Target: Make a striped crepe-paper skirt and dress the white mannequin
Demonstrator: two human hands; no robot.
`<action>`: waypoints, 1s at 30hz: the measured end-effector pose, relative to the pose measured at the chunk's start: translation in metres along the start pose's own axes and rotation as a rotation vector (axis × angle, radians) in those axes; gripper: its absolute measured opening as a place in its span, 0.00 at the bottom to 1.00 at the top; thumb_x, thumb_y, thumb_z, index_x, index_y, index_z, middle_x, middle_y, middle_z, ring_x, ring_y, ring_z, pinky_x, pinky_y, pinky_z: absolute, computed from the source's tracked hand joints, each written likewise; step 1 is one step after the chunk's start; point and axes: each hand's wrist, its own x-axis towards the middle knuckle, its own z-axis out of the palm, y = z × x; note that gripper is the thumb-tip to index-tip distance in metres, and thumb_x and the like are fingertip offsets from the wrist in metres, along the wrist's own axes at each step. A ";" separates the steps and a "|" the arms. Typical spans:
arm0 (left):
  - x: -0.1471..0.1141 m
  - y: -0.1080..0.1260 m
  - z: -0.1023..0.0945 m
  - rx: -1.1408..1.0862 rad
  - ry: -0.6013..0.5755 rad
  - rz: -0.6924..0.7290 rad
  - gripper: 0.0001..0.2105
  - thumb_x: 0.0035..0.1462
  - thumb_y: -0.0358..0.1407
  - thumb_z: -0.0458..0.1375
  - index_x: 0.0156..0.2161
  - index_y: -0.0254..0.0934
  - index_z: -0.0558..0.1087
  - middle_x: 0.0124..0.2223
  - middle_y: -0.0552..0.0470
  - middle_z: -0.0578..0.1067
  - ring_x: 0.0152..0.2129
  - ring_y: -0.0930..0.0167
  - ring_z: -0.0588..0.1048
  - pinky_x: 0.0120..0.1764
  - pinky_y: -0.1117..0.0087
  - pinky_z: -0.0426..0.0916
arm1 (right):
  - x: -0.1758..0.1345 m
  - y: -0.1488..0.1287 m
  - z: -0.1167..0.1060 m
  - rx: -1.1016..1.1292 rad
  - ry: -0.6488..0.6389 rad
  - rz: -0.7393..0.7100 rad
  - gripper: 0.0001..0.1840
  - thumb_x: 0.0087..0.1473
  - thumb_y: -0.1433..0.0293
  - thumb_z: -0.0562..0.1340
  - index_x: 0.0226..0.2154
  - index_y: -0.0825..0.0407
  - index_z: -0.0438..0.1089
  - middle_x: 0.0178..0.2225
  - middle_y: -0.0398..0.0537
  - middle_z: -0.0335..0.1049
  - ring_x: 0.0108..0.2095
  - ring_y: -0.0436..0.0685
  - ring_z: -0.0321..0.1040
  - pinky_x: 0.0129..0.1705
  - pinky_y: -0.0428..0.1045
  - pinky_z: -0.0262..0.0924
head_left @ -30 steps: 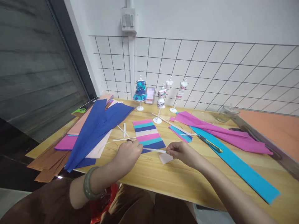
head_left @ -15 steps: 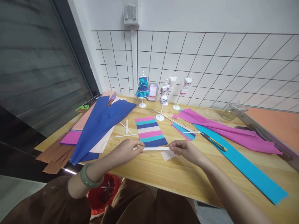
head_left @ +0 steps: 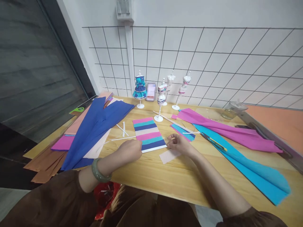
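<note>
Indoors, at a wood table (head_left: 142,172) against a white wall (head_left: 213,12).
Lined with black grid (head_left: 165,27); bordered at left by dark panelling (head_left: 28,63).

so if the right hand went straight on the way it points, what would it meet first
Most likely the striped sheet, at its right edge near the end of the white strip. How high the right hand is above the table is unclear, so it might pass over.

Craft workspace, dress forms (head_left: 161,95), coloured sheets (head_left: 115,113)
</note>
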 end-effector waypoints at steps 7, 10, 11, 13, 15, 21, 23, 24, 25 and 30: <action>0.006 0.005 0.001 0.039 -0.083 -0.072 0.09 0.46 0.27 0.49 0.30 0.36 0.70 0.30 0.45 0.75 0.27 0.65 0.73 0.27 0.69 0.61 | 0.011 0.013 0.002 -0.004 -0.029 -0.010 0.17 0.39 0.72 0.63 0.34 0.51 0.59 0.19 0.36 0.65 0.18 0.48 0.61 0.19 0.43 0.52; 0.007 0.004 0.008 0.049 -0.068 -0.108 0.10 0.48 0.28 0.48 0.33 0.36 0.70 0.32 0.44 0.75 0.30 0.64 0.73 0.29 0.68 0.63 | 0.012 0.015 0.003 -0.014 -0.035 -0.015 0.16 0.39 0.72 0.62 0.34 0.51 0.59 0.19 0.36 0.64 0.18 0.48 0.61 0.19 0.44 0.52; 0.007 0.003 0.009 0.051 -0.063 -0.118 0.10 0.48 0.28 0.48 0.33 0.36 0.70 0.33 0.44 0.75 0.30 0.63 0.74 0.29 0.67 0.63 | 0.013 0.015 0.003 -0.018 -0.037 -0.017 0.16 0.40 0.72 0.62 0.35 0.51 0.59 0.19 0.36 0.64 0.18 0.48 0.61 0.19 0.44 0.52; 0.007 0.003 0.011 0.054 -0.058 -0.131 0.10 0.49 0.29 0.47 0.33 0.37 0.70 0.33 0.43 0.75 0.31 0.62 0.74 0.30 0.66 0.64 | 0.013 0.016 0.004 -0.029 -0.041 -0.025 0.16 0.40 0.72 0.62 0.35 0.51 0.60 0.19 0.36 0.63 0.18 0.47 0.60 0.19 0.44 0.52; 0.007 0.002 0.011 0.054 -0.053 -0.133 0.10 0.50 0.29 0.47 0.34 0.37 0.70 0.34 0.43 0.75 0.31 0.61 0.74 0.30 0.65 0.64 | 0.014 0.017 0.004 -0.038 -0.047 -0.034 0.16 0.40 0.72 0.62 0.35 0.51 0.60 0.18 0.35 0.62 0.18 0.47 0.59 0.19 0.44 0.51; 0.007 -0.001 0.013 0.052 -0.057 -0.137 0.10 0.52 0.30 0.45 0.35 0.37 0.69 0.35 0.43 0.76 0.32 0.61 0.74 0.31 0.65 0.64 | 0.016 0.020 0.004 -0.041 -0.063 -0.055 0.15 0.42 0.72 0.61 0.35 0.51 0.60 0.18 0.35 0.61 0.18 0.47 0.59 0.20 0.44 0.52; 0.007 -0.003 0.015 0.054 -0.059 -0.138 0.11 0.52 0.30 0.45 0.35 0.37 0.69 0.35 0.44 0.76 0.31 0.61 0.74 0.31 0.65 0.64 | 0.015 0.021 0.005 -0.042 -0.065 -0.059 0.14 0.42 0.72 0.61 0.35 0.51 0.59 0.19 0.35 0.61 0.18 0.47 0.59 0.20 0.44 0.53; 0.008 -0.003 0.016 0.056 -0.057 -0.138 0.11 0.53 0.30 0.45 0.35 0.37 0.69 0.35 0.43 0.76 0.31 0.61 0.74 0.31 0.65 0.64 | 0.015 0.021 0.005 -0.043 -0.066 -0.063 0.14 0.43 0.72 0.61 0.35 0.52 0.59 0.19 0.36 0.61 0.18 0.47 0.59 0.20 0.44 0.53; 0.008 -0.004 0.017 0.059 -0.054 -0.137 0.11 0.53 0.30 0.44 0.35 0.37 0.70 0.35 0.43 0.76 0.31 0.61 0.74 0.31 0.65 0.64 | 0.015 0.021 0.005 -0.045 -0.067 -0.067 0.14 0.43 0.72 0.60 0.36 0.52 0.59 0.20 0.36 0.61 0.19 0.47 0.59 0.21 0.44 0.54; 0.009 -0.006 0.024 0.068 -0.039 -0.136 0.12 0.53 0.32 0.44 0.33 0.37 0.71 0.33 0.43 0.76 0.31 0.60 0.75 0.31 0.64 0.64 | 0.013 0.022 0.006 -0.068 -0.076 -0.091 0.13 0.45 0.71 0.59 0.37 0.51 0.59 0.20 0.35 0.59 0.19 0.47 0.58 0.20 0.43 0.52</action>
